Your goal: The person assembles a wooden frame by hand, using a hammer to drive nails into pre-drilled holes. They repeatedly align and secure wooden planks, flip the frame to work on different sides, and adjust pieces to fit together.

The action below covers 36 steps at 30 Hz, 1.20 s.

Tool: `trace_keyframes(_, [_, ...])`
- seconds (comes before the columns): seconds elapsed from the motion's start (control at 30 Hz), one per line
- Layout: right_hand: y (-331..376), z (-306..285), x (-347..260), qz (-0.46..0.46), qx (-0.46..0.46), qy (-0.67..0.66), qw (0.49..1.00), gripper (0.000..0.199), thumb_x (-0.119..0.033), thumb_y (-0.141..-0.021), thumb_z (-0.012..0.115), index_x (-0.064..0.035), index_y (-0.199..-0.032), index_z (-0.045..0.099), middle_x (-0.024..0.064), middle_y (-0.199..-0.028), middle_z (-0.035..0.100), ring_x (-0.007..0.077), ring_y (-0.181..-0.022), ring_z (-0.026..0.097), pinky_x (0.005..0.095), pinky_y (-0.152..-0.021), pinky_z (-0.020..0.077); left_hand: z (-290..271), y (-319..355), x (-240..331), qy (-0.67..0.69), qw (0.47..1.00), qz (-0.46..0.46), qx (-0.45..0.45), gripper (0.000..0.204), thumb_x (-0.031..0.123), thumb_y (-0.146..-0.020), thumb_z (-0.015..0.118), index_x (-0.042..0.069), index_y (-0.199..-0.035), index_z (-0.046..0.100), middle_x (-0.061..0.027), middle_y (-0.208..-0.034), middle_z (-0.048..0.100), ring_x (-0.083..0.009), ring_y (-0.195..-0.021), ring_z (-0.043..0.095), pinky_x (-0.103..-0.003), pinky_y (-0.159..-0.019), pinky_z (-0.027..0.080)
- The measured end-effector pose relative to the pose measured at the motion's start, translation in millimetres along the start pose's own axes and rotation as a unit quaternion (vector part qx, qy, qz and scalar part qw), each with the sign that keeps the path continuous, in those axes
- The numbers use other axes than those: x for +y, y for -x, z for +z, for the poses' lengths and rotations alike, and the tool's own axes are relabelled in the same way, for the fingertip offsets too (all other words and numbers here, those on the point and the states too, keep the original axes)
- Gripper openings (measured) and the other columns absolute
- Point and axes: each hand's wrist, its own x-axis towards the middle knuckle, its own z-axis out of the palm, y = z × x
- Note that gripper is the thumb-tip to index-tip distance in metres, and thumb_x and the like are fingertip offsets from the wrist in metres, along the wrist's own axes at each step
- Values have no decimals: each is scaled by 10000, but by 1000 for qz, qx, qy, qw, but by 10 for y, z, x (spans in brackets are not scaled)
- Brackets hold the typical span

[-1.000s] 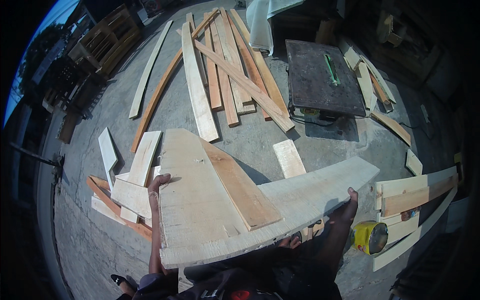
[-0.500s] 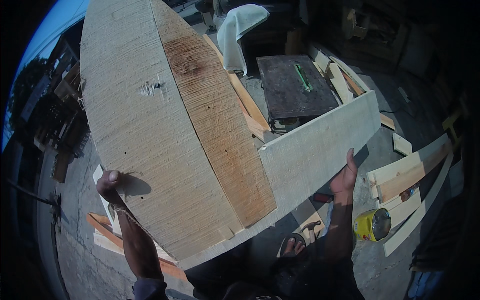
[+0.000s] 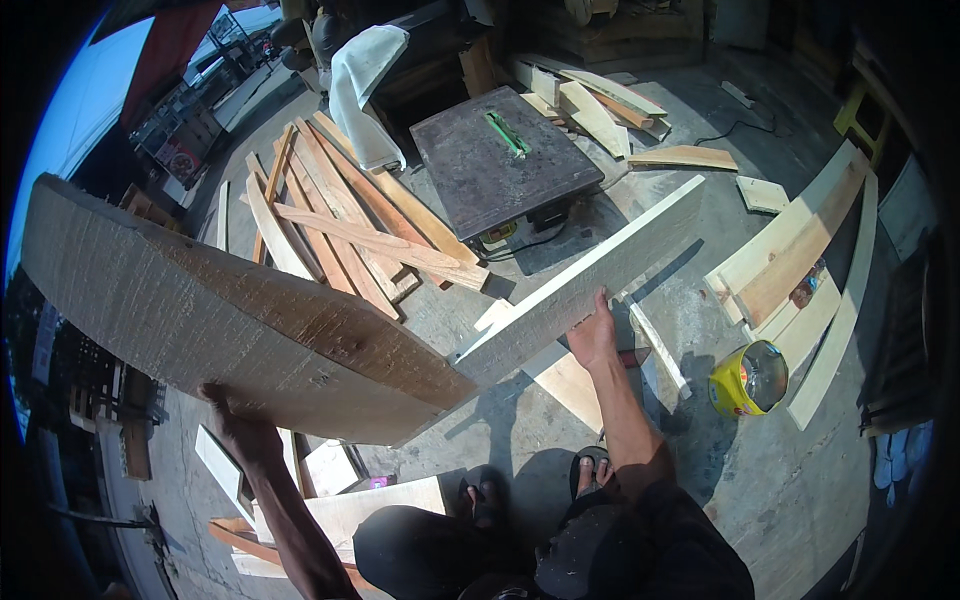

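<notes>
A large wooden panel point(image 3: 200, 310) of joined boards is held up in front of me, tilted so that I see its face at a slant. One strip along its far side is darker brown. From its right end a narrower pale board point(image 3: 590, 270) sticks out toward the right. My left hand point(image 3: 240, 425) is closed on the panel's near edge, its fingers partly hidden. My right hand point(image 3: 594, 335) grips the lower edge of the pale board, thumb up, with the other fingers partly hidden.
A dark table saw point(image 3: 500, 165) with a green strip on top stands ahead. Long planks point(image 3: 335, 210) lie piled left of it, offcuts point(image 3: 595, 115) behind it. A yellow can point(image 3: 748, 378) and curved boards point(image 3: 800, 250) are at right. More boards point(image 3: 370, 515) lie by my feet.
The panel has swung down and to the left, tipping from face-on to a steep slant. Both hands moved with it, the right one leftward. The plank pile and my feet have come into view.
</notes>
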Motion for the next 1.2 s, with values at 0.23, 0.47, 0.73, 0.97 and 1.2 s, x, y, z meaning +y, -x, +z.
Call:
trace_keyframes(0.23, [326, -619, 249, -5, 37, 776, 629, 597, -410, -945, 740, -30, -1388, 614, 224, -1384, 595, 366, -1234, 606, 465, -1034, 503, -1204, -55, -560, 20, 996, 38, 78, 723, 558, -1015, 624, 97, -1541, 440, -83, -1503, 511, -260, -1399, 465, -471, -1198, 339])
trace_keyframes(0.47, [1022, -209, 1452, -158, -28, 840, 518, 577, -167, -857, 811, -20, -1378, 609, 223, -1267, 594, 419, -1202, 588, 499, -1039, 477, -2755, -788, -434, 24, 997, 58, 43, 761, 610, -994, 623, 91, -1525, 454, -79, -1498, 508, -261, -1401, 467, -477, -1181, 377])
trace_keyframes(0.73, [1188, 763, 2763, 18, -166, 900, 402, 500, -254, -850, 807, -42, -1273, 643, 196, -1282, 580, 382, -1190, 589, 529, -987, 487, -4183, -1220, -58, -2, 986, 120, 118, 878, 736, -979, 516, 120, -1587, 375, -70, -1587, 423, -263, -1501, 353, -481, -1249, 272])
trace_keyframes(0.97, [2106, 117, 4009, -11, -133, 984, 115, 1156, -442, -704, 904, -120, -1628, 288, 278, -1617, 313, 494, -1430, 385, 639, -1118, 399, -5280, -1051, 399, -33, 996, 62, 63, 1029, 791, -905, 562, 100, -1621, 301, -122, -1623, 384, -309, -1534, 323, -502, -1271, 250])
trace_keyframes(1.2, [2352, -40, 3500, -64, -111, 978, 164, 1036, -381, -779, 837, -86, -1615, 302, 349, -1579, 292, 546, -1321, 435, 634, -1080, 400, -5451, -1154, 713, -11, 995, 31, 99, 978, 781, -923, 546, 84, -1587, 376, -134, -1591, 435, -303, -1520, 348, -497, -1269, 254])
